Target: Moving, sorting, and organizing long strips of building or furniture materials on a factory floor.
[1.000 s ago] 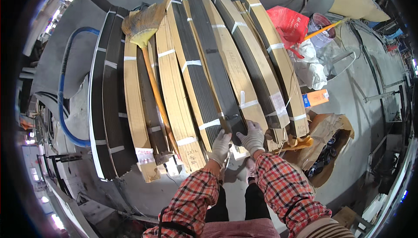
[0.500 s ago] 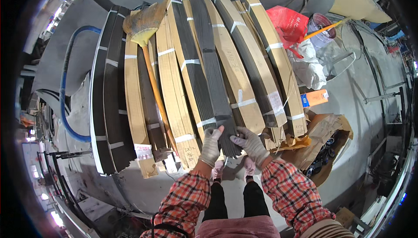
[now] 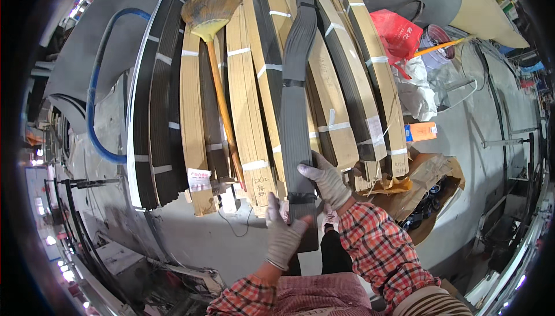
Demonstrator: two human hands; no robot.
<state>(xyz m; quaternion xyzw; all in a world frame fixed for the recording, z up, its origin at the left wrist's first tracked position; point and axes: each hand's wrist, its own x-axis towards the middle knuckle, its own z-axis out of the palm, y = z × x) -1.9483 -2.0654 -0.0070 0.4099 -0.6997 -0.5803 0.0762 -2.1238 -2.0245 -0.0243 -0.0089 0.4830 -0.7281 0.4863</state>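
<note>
Grey floor (image 3: pixel 231 252); right hand (image 3: pixel 330 184) on black bundle (image 3: pixel 296 119) (some fingers unseen)

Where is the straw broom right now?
In the head view, the straw broom lies left of centre on the long bundles, bristles toward the top, left of the dark strip bundle in the right hand.

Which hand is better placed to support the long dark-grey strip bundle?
Probably the right hand, whitish-gloved: its thumb lies over the bundle; the likewise gloved left hand is spread open.
</note>
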